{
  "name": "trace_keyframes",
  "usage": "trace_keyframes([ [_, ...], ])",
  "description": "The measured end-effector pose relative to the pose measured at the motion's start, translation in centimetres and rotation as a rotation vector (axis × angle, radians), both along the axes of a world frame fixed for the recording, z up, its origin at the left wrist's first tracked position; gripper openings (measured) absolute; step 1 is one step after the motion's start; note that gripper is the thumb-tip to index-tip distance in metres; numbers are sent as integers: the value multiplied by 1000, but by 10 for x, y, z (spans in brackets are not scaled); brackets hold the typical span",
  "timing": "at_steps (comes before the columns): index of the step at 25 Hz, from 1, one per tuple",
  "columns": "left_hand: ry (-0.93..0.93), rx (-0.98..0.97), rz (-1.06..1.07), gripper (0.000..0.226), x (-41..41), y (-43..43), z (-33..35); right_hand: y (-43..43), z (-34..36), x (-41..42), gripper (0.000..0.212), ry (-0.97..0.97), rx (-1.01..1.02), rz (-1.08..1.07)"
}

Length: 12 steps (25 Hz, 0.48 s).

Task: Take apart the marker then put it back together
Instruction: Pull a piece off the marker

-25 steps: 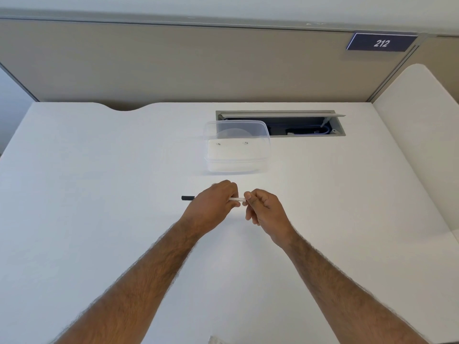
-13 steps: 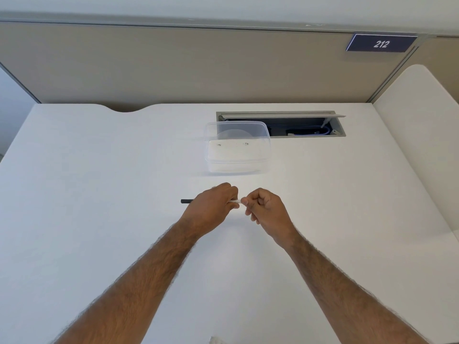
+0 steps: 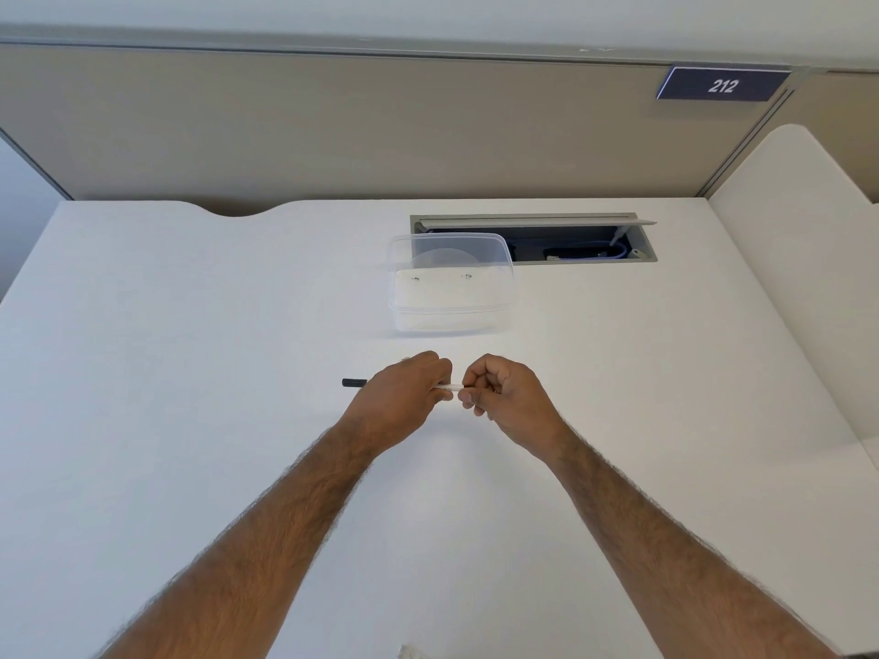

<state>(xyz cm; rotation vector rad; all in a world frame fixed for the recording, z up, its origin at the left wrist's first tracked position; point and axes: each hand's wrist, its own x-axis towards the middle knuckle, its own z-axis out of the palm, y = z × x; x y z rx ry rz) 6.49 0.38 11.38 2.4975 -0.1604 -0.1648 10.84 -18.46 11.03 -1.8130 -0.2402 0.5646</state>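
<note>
Both fists closed on the thin white-barrelled, black-ended marker [image 3: 449, 387]: left hand [image 3: 399, 397] holds barrel, right hand [image 3: 504, 397] pinches its end. Looks like pull-apart step; next needs a straight axial tug.

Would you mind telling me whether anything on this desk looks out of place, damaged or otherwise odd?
Nothing looks damaged or spilled. The only oddity is the cable hatch at the back of the white desk, which stands open with cables showing. The clear container sits upright, and both hands hold the marker level.
</note>
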Motion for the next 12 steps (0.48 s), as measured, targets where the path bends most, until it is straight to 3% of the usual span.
trace_keyframes([
  [12,-8,-73,50,15,0,6,-4,0,-9,4,16,-4,24,-33],
])
